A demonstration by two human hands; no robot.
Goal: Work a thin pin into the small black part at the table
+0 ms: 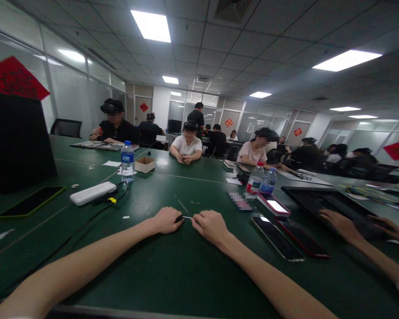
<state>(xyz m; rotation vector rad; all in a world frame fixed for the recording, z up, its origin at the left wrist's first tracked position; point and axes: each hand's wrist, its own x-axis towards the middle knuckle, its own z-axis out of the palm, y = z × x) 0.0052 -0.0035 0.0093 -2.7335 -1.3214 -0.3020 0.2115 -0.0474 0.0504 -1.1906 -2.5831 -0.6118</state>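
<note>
Centrally, thin rod [187,217]: it bridged the short gap between the two hands, over the green table [146,270]; whether it touched the surface could not be told.
Left hand [168,220]: closed, fingers curled round a dark piece [179,218] at the rod's left end; whether the two were joined was too small to read.
Right hand [211,225]: closed, back uppermost, its fingertips seeming to pinch the rod's other end.
Step in hand: judging by the pose, a two-handed hold on the rod, one end to each hand.
Next move: it seemed to call for a light, level pinch from both sides, since so slim a piece could slip if either loosened.
Phones: a black phone [278,239] lay to the right, beside a red-edged phone [304,238].
Far left: a white power bank [93,193] lay near a blue-capped bottle [127,161].
Right neighbour: another person's hand [342,225] was at a black tray [305,199].
</note>
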